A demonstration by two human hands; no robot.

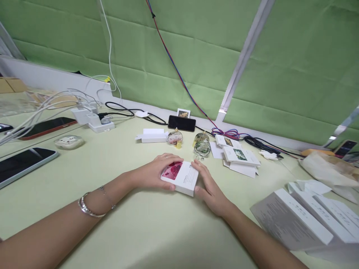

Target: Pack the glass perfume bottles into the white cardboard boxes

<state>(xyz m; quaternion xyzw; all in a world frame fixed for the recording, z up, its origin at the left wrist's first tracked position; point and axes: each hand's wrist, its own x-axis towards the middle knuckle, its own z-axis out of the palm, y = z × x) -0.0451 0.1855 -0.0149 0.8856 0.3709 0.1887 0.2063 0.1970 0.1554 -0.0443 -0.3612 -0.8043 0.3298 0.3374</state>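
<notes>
A small white carton (185,178) with a pink-red rose picture lies between my hands at the middle of the table. My left hand (158,172) wraps around its left end, thumb on the near side and fingers at the far side. At the right end, the thumb and fingers of my right hand (209,188) close on the carton's edge. Just beyond it stand round glass perfume bottles: one with a pinkish tint (175,138), and a greenish one (202,147) beside another bottle (202,136) partly hidden behind it. What the carton holds is hidden.
An opened white box (153,136) lies left of the bottles. Flattened picture cartons (241,156) lie to the right. Several larger white boxes (291,218) lean at the front right. A phone (181,123) stands at the back; a power strip (101,125) and cables are left.
</notes>
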